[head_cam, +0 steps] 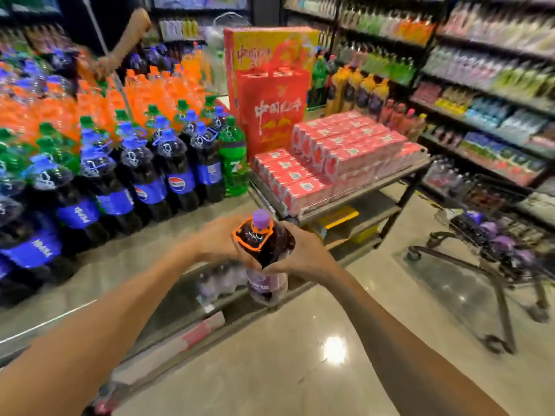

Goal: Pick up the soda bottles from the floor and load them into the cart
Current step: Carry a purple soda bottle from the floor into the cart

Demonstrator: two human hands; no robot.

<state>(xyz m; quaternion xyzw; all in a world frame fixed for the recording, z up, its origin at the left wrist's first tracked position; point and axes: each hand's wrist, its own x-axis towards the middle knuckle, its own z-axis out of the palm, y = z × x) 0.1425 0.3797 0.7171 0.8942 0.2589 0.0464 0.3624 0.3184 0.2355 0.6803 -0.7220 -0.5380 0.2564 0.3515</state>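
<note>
A large dark soda bottle with a purple cap, an orange neck handle and a purple label hangs upright in front of me, above the floor. My left hand grips its shoulder from the left and my right hand grips it from the right. The shopping cart stands at the right on its wheels. Several purple-capped bottles lie in its basket. More purple bottles stand low behind the held one, blurred.
Dark cola bottles, green bottles and orange bottles fill the low display at left. A trolley of red cartons stands ahead, with a red bag behind. Drink shelves line the right. Another person's arm reaches in at top left.
</note>
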